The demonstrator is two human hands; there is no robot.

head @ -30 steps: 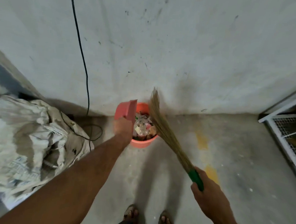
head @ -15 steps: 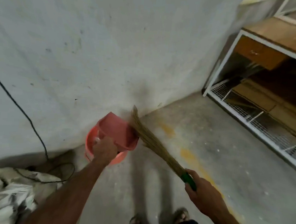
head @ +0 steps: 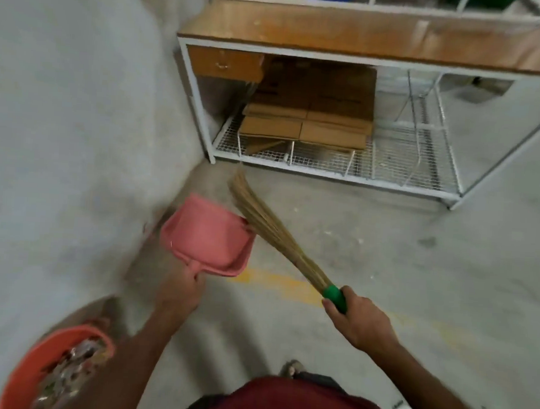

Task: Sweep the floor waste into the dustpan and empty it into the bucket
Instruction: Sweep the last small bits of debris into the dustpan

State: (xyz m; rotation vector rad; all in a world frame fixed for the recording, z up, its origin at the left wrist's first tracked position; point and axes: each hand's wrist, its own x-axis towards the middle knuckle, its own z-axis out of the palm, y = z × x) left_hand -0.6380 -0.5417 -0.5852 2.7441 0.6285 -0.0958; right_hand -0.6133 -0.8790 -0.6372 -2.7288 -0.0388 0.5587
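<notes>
Dustpan (head: 208, 241) and broom (head: 279, 236) carried clear of floor, bucket (head: 31, 370) at lower left.
Left hand (head: 178, 290) gripped the pink dustpan's handle; right hand (head: 358, 320) clasped the broom's green grip, bristles touching the pan's right edge. Orange bucket held mixed waste, by the wall. White-framed worktop (head: 367, 36) stood ahead, flattened cardboard (head: 312, 112) beneath.
</notes>
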